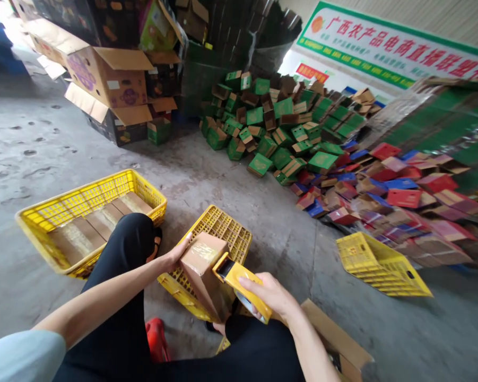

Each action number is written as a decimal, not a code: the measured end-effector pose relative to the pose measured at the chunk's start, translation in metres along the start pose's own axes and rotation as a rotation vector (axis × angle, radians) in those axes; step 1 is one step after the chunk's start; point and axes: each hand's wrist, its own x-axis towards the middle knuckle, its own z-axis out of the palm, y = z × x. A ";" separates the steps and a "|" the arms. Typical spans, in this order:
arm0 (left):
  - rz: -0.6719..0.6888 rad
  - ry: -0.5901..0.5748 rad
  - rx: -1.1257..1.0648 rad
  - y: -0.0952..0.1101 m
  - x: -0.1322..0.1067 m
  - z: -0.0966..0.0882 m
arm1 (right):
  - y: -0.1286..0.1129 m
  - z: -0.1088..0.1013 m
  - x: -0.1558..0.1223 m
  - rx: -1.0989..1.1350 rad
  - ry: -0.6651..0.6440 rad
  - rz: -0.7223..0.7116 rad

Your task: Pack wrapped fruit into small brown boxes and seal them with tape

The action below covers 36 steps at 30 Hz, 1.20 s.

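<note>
A brown cardboard box (204, 281) stands on an upturned yellow plastic crate (231, 229) between my knees, with shiny clear tape across its top. My left hand (179, 253) presses against the box's left side near the top edge; its fingers are partly hidden behind the box. In my right hand (272, 293) is a yellow tape dispenser (242, 284), fingers wrapped round its body. The dispenser's front end meets the box's upper right edge. A roll of tape shows beneath my fingers.
Left of my leg, a yellow crate (91, 185) holds several taped boxes. Another yellow crate (382, 265) lies to the right. Piles of green cartons (282, 109) and red and blue cartons (403, 197) spread behind. An open carton (338, 339) sits by my right knee.
</note>
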 end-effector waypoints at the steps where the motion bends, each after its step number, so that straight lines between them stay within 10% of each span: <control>1: 0.022 0.080 0.039 0.000 0.002 -0.007 | 0.001 0.006 0.009 0.017 -0.009 -0.008; 6: 0.373 0.370 0.406 0.029 0.001 -0.037 | -0.005 0.049 0.070 0.042 -0.026 -0.079; 14: 0.560 0.129 0.672 0.020 0.006 -0.041 | -0.045 0.087 0.158 -0.083 -0.104 -0.011; 36: 0.476 0.158 0.688 0.013 0.012 -0.048 | -0.005 0.052 0.130 -0.068 -0.201 0.006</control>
